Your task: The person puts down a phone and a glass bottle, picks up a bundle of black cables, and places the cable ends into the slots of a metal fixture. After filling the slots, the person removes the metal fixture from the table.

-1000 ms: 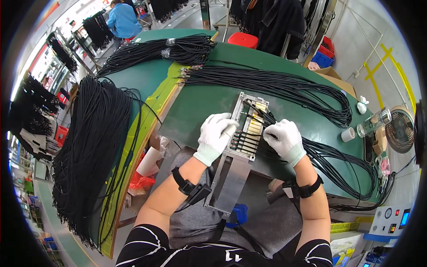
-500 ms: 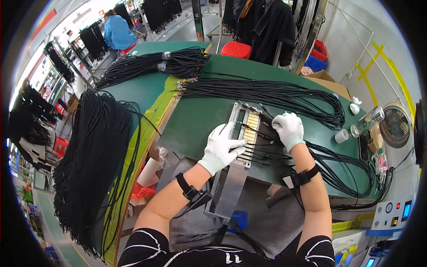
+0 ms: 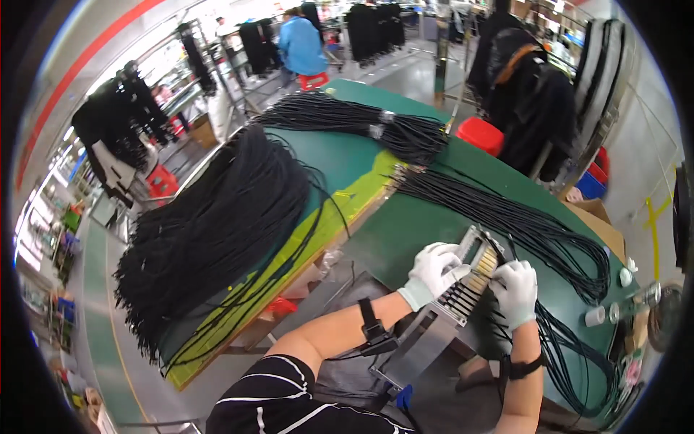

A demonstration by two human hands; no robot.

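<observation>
A metal fixture (image 3: pixel 452 315) with a row of pale slots (image 3: pixel 485 262) stands tilted at the table's front edge. Several thin black cables (image 3: pixel 468 295) lie side by side across its lower half. My white-gloved left hand (image 3: pixel 434 276) rests on the fixture's left side, thumb and fingers apart, the thumb reaching over toward the slots. On the other side, my gloved right hand (image 3: pixel 515 291) has its fingers closed at the slots' right edge, around a black cable (image 3: pixel 512 247) that shows above it. The fingertips are partly hidden.
A large heap of black cables (image 3: pixel 217 224) covers the left table. Tied cables (image 3: pixel 340 116) lie at the back, loose ones (image 3: pixel 506 217) behind the fixture. At the right stand a white cup (image 3: pixel 595 316) and a fan (image 3: pixel 665 318). A person in blue (image 3: pixel 301 45) sits far off.
The view has swung left, so the table and both hands appear farther right and lower. My left hand stays on the fixture; my right hand now sits closer to the slots.
</observation>
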